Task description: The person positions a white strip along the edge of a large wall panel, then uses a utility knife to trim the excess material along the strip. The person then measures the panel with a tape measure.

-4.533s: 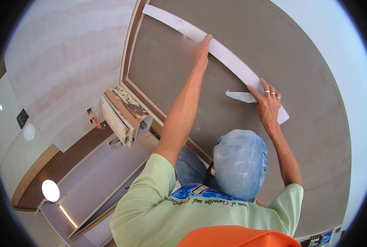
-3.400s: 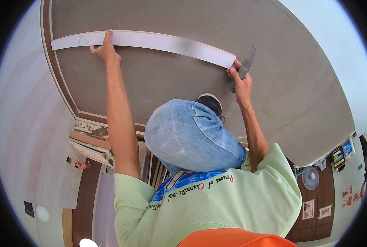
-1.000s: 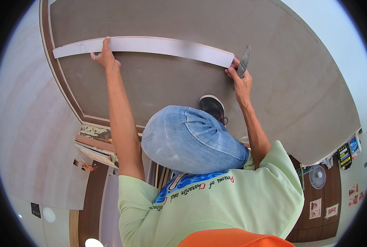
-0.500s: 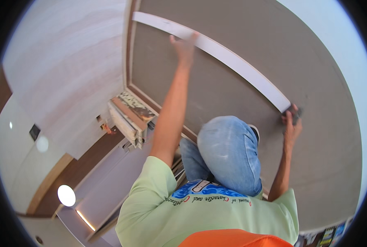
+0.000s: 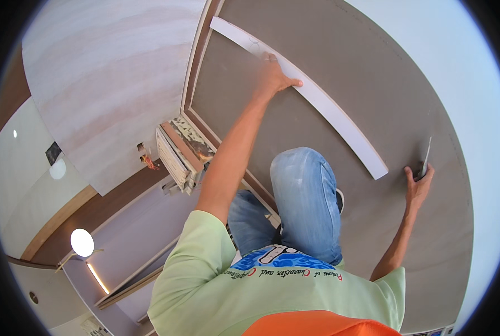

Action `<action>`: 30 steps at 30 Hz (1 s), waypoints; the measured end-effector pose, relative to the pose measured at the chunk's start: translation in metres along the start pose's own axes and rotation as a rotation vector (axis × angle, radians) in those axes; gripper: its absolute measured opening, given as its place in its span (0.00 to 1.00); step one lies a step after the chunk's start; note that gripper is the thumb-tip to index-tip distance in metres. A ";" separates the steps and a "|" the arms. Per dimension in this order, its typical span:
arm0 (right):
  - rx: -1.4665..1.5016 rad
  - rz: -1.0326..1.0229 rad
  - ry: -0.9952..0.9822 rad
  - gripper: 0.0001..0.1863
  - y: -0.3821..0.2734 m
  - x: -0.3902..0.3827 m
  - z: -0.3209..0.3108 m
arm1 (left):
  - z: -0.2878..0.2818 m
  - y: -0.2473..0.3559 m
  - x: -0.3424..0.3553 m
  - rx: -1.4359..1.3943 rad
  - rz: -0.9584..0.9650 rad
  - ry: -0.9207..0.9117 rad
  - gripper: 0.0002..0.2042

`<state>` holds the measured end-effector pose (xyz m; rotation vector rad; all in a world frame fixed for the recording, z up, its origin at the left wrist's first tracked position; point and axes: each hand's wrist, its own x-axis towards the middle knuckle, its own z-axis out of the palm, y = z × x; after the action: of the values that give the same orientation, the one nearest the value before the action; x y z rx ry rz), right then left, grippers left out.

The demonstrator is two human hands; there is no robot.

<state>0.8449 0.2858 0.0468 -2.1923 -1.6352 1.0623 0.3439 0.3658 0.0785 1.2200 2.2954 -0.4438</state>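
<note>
A long white strip lies diagonally across a large grey-brown board. My left hand is over the strip's near edge, its thumb stretched out along the strip and its fingers spread further up it. Part of that hand is blurred. Beyond the strip's right end, my right hand is closed around a thin-bladed tool with a dark grip. Its pale narrow blade points away from me. The tool is apart from the strip, and its exact kind is unclear.
My bent knee in jeans is just nearer than the strip. A stack of board pieces stands left of the board's brown edging. Wires stick out from the pale wall. A round lamp shines at lower left.
My left hand has come down onto the strip, further along it. My right hand has moved off the strip's right end with the tool, whose blade now shows. The whole view has shifted.
</note>
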 end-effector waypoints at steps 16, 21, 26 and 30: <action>0.000 0.084 -0.133 0.34 -0.027 0.016 -0.008 | -0.038 0.011 -0.005 0.079 -0.076 -0.055 0.60; 0.008 0.065 -0.140 0.34 -0.030 0.020 -0.013 | -0.041 0.010 -0.003 -0.160 -0.050 -0.020 0.61; 0.050 0.125 -0.187 0.33 -0.043 0.020 -0.012 | -0.014 0.001 0.008 -0.168 -0.017 0.019 0.61; -0.017 0.136 -0.186 0.33 -0.040 0.022 -0.014 | -0.025 0.006 0.009 -0.205 -0.044 -0.051 0.60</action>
<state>0.8264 0.3236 0.0698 -2.3050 -1.5899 1.3307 0.3378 0.3875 0.0934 1.0486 2.2645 -0.2444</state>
